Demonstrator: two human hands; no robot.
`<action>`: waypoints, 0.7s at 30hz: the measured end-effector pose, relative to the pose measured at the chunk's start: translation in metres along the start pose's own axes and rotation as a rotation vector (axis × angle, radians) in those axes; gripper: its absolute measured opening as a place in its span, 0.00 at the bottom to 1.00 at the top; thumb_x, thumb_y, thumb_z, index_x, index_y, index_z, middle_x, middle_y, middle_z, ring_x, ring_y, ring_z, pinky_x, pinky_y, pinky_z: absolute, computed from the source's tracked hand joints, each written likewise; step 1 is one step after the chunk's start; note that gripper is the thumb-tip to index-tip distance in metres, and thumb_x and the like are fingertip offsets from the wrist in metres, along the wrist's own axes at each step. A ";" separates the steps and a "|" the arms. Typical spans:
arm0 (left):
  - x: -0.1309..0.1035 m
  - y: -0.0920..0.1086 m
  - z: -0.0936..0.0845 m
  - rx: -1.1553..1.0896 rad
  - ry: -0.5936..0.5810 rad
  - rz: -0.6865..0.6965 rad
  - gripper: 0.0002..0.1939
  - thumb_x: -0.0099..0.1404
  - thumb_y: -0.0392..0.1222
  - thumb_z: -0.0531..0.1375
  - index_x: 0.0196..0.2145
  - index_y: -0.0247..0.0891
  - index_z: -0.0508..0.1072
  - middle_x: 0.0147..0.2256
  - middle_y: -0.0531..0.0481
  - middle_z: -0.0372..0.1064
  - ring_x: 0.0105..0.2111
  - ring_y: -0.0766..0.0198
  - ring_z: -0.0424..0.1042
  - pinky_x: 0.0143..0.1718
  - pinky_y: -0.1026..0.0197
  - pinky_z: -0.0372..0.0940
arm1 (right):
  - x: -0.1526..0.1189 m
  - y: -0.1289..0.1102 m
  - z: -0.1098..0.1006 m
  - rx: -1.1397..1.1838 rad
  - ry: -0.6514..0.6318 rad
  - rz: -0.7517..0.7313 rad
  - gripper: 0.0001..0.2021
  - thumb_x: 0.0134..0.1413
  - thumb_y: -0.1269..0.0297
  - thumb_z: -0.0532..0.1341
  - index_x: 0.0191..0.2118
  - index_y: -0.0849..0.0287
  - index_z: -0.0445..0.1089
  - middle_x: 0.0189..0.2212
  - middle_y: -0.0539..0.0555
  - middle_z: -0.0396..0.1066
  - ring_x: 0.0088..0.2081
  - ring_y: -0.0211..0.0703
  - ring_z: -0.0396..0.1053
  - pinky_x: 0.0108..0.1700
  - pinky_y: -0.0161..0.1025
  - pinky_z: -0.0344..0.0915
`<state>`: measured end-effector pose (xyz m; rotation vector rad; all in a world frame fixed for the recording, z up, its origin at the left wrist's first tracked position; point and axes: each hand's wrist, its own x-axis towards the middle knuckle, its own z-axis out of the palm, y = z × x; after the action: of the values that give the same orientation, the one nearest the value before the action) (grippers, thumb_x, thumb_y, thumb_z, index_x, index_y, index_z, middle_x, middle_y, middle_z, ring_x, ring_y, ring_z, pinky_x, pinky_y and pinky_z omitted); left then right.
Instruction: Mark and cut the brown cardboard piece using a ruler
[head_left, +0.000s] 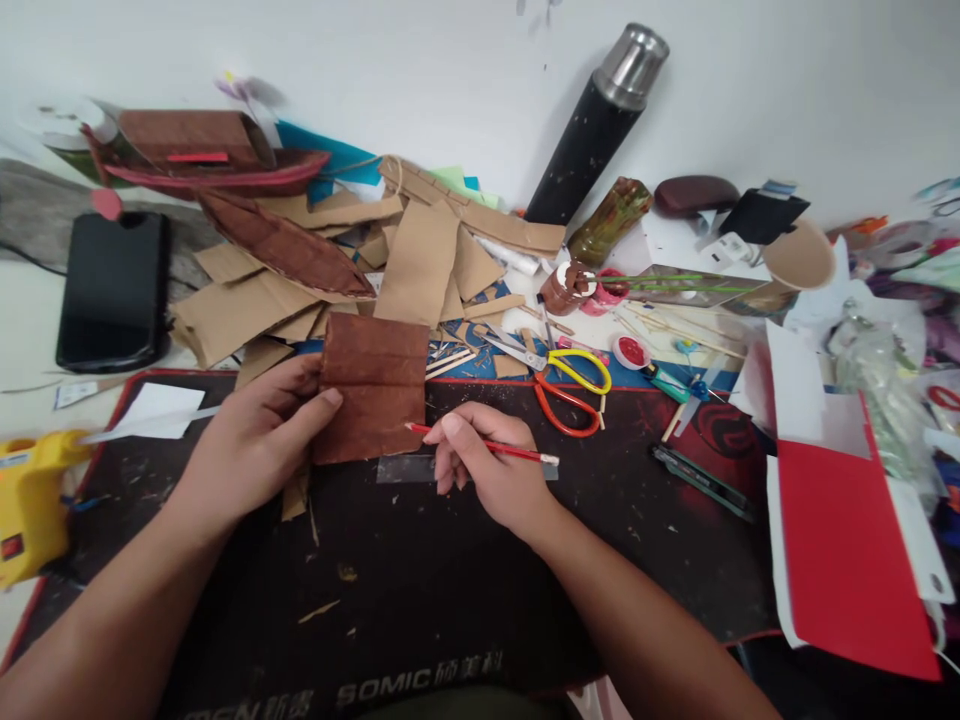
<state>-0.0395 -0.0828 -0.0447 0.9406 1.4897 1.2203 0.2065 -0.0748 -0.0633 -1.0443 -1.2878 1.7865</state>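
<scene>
My left hand (262, 425) grips a brown-painted cardboard piece (375, 385) by its left edge, thumb in front and the other fingers partly behind it. A crease runs across the piece's middle. In my right hand (487, 460) is a red pencil (499, 447), its tip pointing left near the lower right of the cardboard; I cannot tell whether it touches. Under my right hand lies a clear ruler-like strip (401, 469), partly hidden by the fingers. Beyond the painted piece are a brown boat hull (289, 245) and loose cardboard scraps (247, 310).
Scissors (555, 375) with yellow and orange handles lie behind my right hand. A utility knife (701, 480) and a red sheet (855, 550) are on the right. A yellow glue gun (37, 500) stands at left, near a phone (114, 290). A thermos (592, 130) leans against the wall.
</scene>
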 end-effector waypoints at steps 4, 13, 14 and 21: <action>0.000 -0.001 -0.003 0.082 -0.050 0.055 0.13 0.64 0.46 0.74 0.46 0.45 0.90 0.38 0.47 0.87 0.33 0.56 0.81 0.43 0.59 0.80 | 0.000 0.000 0.001 -0.016 0.002 -0.007 0.23 0.75 0.38 0.63 0.40 0.54 0.78 0.25 0.47 0.76 0.23 0.36 0.75 0.27 0.34 0.72; -0.001 0.001 -0.001 0.071 -0.034 0.014 0.15 0.63 0.46 0.74 0.47 0.44 0.91 0.39 0.45 0.87 0.35 0.55 0.82 0.42 0.60 0.79 | 0.001 0.000 0.002 -0.031 -0.008 -0.030 0.21 0.77 0.42 0.63 0.41 0.54 0.79 0.26 0.47 0.77 0.24 0.36 0.76 0.28 0.34 0.72; -0.001 0.001 -0.001 0.082 -0.035 0.021 0.15 0.62 0.46 0.75 0.47 0.44 0.91 0.39 0.46 0.87 0.34 0.55 0.81 0.42 0.60 0.79 | 0.001 0.000 0.002 -0.031 -0.004 -0.033 0.21 0.77 0.42 0.63 0.41 0.54 0.79 0.26 0.47 0.77 0.25 0.36 0.76 0.28 0.34 0.72; 0.000 -0.004 -0.008 0.234 -0.066 0.053 0.18 0.67 0.52 0.70 0.52 0.44 0.88 0.45 0.44 0.88 0.39 0.52 0.84 0.49 0.52 0.80 | 0.002 -0.003 0.002 -0.036 -0.011 -0.023 0.23 0.76 0.41 0.63 0.39 0.56 0.79 0.25 0.46 0.75 0.23 0.34 0.74 0.27 0.33 0.71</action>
<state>-0.0468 -0.0854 -0.0479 1.1708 1.5869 1.0563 0.2042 -0.0730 -0.0603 -1.0367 -1.3382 1.7604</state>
